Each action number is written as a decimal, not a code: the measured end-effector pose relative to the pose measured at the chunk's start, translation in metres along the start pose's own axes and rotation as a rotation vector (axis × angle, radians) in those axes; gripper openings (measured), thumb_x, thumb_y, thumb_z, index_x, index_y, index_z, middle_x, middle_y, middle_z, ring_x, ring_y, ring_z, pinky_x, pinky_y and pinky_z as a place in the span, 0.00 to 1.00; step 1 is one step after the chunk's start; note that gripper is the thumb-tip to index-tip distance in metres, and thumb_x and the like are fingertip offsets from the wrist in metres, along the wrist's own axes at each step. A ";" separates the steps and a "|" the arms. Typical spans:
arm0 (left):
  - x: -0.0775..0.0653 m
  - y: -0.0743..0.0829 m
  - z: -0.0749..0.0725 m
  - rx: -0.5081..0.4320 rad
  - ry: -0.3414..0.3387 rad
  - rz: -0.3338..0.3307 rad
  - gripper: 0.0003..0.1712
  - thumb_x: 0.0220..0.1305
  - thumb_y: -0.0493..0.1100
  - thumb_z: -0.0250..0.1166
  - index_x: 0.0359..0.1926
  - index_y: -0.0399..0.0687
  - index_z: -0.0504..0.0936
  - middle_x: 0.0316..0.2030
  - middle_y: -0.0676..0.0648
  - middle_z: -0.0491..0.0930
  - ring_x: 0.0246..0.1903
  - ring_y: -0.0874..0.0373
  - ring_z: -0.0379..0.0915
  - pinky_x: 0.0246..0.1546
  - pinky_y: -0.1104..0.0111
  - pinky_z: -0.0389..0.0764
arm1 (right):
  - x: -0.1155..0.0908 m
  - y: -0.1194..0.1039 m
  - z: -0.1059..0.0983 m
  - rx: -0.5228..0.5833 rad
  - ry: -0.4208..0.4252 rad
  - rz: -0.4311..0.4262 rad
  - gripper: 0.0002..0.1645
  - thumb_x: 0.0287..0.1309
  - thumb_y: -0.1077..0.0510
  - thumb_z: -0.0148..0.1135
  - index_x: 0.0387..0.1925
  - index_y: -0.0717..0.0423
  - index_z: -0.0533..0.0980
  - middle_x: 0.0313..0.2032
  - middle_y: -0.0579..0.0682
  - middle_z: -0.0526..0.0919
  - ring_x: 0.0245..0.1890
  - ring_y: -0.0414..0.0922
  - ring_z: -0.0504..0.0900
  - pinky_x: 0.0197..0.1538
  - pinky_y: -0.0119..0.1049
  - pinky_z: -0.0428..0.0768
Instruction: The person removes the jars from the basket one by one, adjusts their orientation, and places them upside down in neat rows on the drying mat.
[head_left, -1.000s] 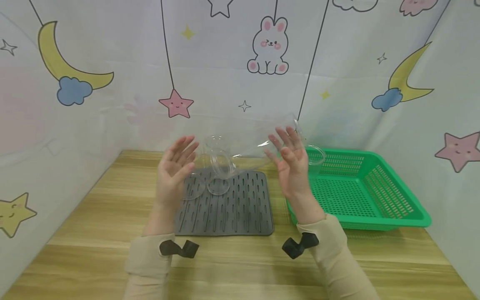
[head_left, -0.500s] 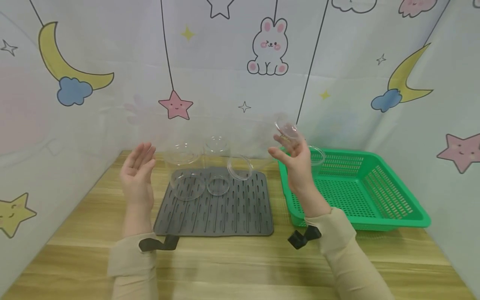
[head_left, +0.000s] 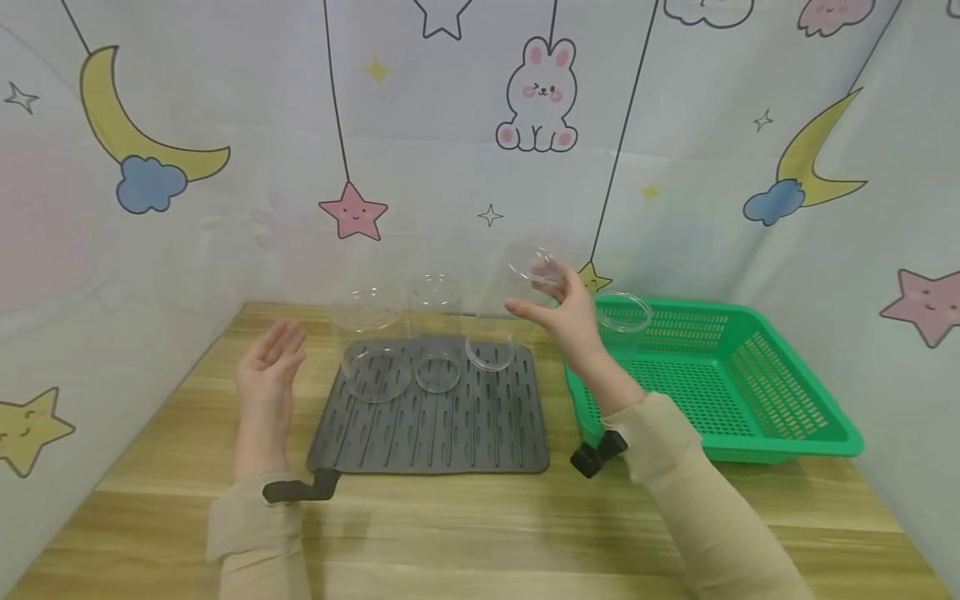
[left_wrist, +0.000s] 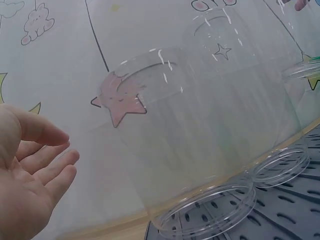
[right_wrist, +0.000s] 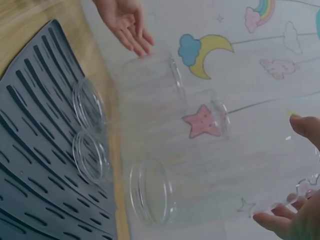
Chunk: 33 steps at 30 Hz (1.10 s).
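On a wooden table (head_left: 450,533), two clear jars (head_left: 372,342) stand mouth-down on a grey mat (head_left: 450,442), perhaps to drain. At one o'clock, the right hand (head_left: 570,321) grips a tilted third jar (head_left: 498,329); at nine, the left hand (head_left: 266,362) is loose, empty.

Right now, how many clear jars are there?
4: wide jar and narrow jar on the gray mat, tilted jar in the right hand, another jar in the green basket.

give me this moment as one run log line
right hand: holding clear jar, tilted | left hand: holding nothing | gray drying mat: two clear jars standing | green basket: one clear jar
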<state>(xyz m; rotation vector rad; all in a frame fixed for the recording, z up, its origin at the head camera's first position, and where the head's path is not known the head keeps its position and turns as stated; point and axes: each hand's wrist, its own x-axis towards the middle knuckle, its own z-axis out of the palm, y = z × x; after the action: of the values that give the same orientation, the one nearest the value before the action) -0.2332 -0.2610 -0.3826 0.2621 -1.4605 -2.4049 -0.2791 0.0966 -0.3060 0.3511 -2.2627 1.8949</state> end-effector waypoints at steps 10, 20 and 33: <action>0.006 -0.018 -0.022 0.111 -0.059 -0.055 0.37 0.69 0.23 0.47 0.76 0.41 0.48 0.75 0.39 0.50 0.74 0.51 0.51 0.69 0.75 0.62 | 0.014 0.010 0.009 -0.098 -0.045 0.094 0.51 0.50 0.54 0.75 0.71 0.51 0.57 0.69 0.51 0.64 0.69 0.50 0.66 0.64 0.52 0.75; 0.010 -0.034 -0.034 0.252 -0.070 -0.109 0.39 0.67 0.23 0.47 0.76 0.42 0.47 0.76 0.41 0.50 0.75 0.51 0.50 0.71 0.71 0.60 | 0.019 0.023 0.016 -0.142 -0.080 0.175 0.56 0.51 0.53 0.74 0.74 0.54 0.51 0.72 0.56 0.58 0.70 0.53 0.63 0.67 0.55 0.72; 0.021 -0.051 -0.038 0.318 -0.133 -0.190 0.43 0.66 0.23 0.49 0.77 0.43 0.43 0.77 0.43 0.47 0.76 0.51 0.46 0.73 0.70 0.58 | 0.021 0.031 0.026 -0.156 -0.135 0.206 0.56 0.50 0.55 0.75 0.73 0.56 0.52 0.71 0.58 0.59 0.71 0.55 0.62 0.67 0.53 0.73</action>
<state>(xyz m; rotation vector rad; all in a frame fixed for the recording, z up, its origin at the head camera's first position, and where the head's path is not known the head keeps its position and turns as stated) -0.2498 -0.2781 -0.4449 0.3319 -1.9624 -2.3611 -0.3072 0.0750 -0.3340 0.2388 -2.6075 1.8191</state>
